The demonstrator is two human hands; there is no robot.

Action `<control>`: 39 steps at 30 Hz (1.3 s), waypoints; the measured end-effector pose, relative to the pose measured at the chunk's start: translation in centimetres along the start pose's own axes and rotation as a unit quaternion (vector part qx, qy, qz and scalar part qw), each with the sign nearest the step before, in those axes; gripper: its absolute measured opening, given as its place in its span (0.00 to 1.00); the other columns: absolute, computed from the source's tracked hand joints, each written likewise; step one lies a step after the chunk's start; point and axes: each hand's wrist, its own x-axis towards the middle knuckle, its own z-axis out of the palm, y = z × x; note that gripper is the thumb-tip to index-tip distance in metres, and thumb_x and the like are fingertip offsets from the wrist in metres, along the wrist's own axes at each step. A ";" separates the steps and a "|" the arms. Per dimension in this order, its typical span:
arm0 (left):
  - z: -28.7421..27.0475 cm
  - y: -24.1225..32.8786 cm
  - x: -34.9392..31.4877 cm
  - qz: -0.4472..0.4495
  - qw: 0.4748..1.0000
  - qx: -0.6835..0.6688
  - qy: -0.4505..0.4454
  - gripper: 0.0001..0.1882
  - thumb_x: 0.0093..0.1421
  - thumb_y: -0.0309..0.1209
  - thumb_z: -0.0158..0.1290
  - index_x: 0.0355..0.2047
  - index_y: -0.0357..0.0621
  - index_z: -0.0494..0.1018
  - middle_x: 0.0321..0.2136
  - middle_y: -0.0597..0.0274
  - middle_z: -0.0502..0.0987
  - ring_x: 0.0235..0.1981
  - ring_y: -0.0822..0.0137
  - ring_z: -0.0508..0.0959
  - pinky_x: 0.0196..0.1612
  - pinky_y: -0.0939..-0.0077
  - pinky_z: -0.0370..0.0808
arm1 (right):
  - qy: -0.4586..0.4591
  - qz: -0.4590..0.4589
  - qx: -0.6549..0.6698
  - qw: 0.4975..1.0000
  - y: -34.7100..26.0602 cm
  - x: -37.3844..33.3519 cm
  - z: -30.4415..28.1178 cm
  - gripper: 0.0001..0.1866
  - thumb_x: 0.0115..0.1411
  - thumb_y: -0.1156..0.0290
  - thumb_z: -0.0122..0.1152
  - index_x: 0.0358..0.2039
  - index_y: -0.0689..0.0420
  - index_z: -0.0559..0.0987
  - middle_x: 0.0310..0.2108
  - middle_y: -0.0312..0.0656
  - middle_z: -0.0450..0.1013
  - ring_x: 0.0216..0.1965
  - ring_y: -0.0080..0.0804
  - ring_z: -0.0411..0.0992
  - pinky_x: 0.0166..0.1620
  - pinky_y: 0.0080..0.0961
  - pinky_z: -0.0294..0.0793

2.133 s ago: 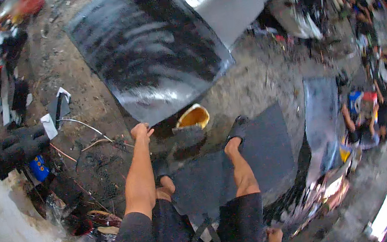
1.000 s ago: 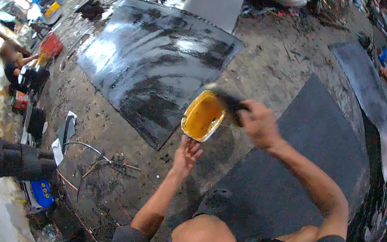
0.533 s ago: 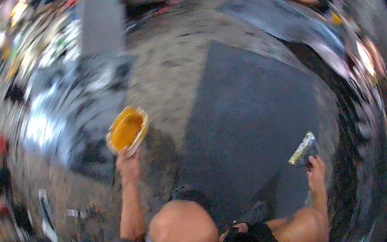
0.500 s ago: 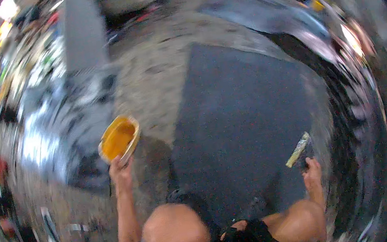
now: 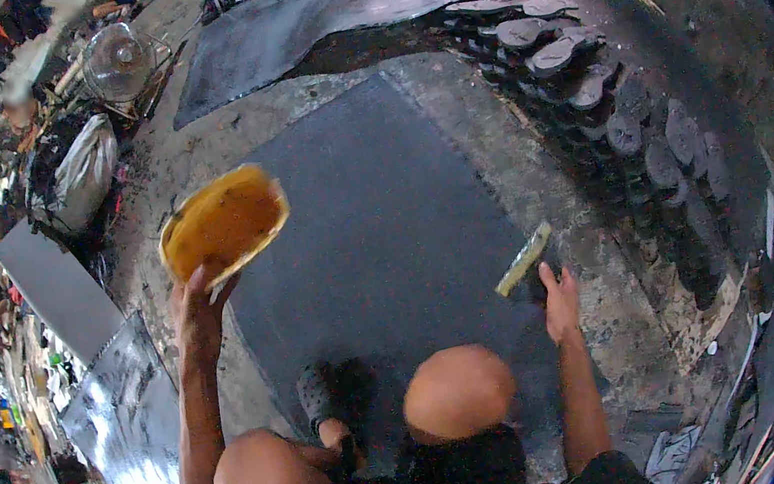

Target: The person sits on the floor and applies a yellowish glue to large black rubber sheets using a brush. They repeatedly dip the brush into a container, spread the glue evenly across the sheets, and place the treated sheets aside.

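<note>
Head view: the left hand (image 5: pixel 203 307) grips a yellow container (image 5: pixel 226 217) at its near rim, by the left edge of a matte dark sheet (image 5: pixel 363 215), while the right hand (image 5: pixel 562 303) holds a flat, pale-edged tool (image 5: pixel 524 262) near the right edge. Compared with a second ago, when both hands were close together beside a glossy dark sheet (image 5: pixel 126 415), they are well apart. This shift apparently makes the matte sheet the working surface.

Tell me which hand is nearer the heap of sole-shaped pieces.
Right. The right hand, holding a pale-edged tool, is left of the heap, apart from it; the left hand, gripping the yellow container, is farther left.
</note>
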 end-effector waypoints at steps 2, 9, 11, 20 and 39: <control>6.3 2.0 2.5 -0.007 0.998 0.030 -0.061 0.29 0.65 0.38 0.60 0.62 0.38 0.66 0.58 0.54 0.74 0.59 0.57 0.75 0.61 0.51 0.75 | 0.002 -0.017 -0.031 0.999 -0.5 0.9 1.0 0.28 0.65 0.55 0.67 0.57 0.62 0.75 0.45 0.41 0.78 0.39 0.31 0.76 0.44 0.26 0.76; 12.5 1.7 10.4 0.044 0.976 0.179 -0.112 0.30 0.58 0.34 0.68 0.57 0.38 0.69 0.51 0.58 0.77 0.50 0.66 0.79 0.55 0.64 0.78 | -0.104 -0.030 0.108 0.988 -3.3 0.3 5.4 0.17 0.66 0.63 0.67 0.49 0.60 0.77 0.38 0.31 0.77 0.34 0.16 0.73 0.35 0.19 0.73; 15.2 1.2 11.4 0.069 0.970 0.186 -0.140 0.31 0.56 0.34 0.70 0.56 0.37 0.70 0.50 0.59 0.78 0.50 0.67 0.79 0.55 0.66 0.77 | -0.077 -0.057 0.064 0.993 -2.9 1.5 6.2 0.18 0.66 0.64 0.66 0.50 0.60 0.77 0.39 0.32 0.77 0.36 0.17 0.74 0.37 0.19 0.73; 21.2 1.0 12.7 0.208 0.925 0.262 -0.179 0.36 0.49 0.29 0.74 0.56 0.34 0.69 0.50 0.57 0.79 0.51 0.66 0.79 0.56 0.68 0.78 | -0.089 -0.183 0.035 0.978 -13.0 2.6 10.4 0.22 0.67 0.61 0.64 0.54 0.62 0.74 0.43 0.43 0.79 0.43 0.34 0.76 0.50 0.31 0.74; 23.0 -1.6 11.8 -0.055 0.970 -0.114 -0.207 0.32 0.63 0.37 0.62 0.61 0.32 0.64 0.56 0.46 0.74 0.58 0.52 0.76 0.61 0.50 0.77 | 0.023 -0.460 0.162 0.873 -22.3 2.9 21.3 0.15 0.65 0.78 0.63 0.52 0.62 0.81 0.45 0.40 0.80 0.46 0.25 0.76 0.51 0.24 0.73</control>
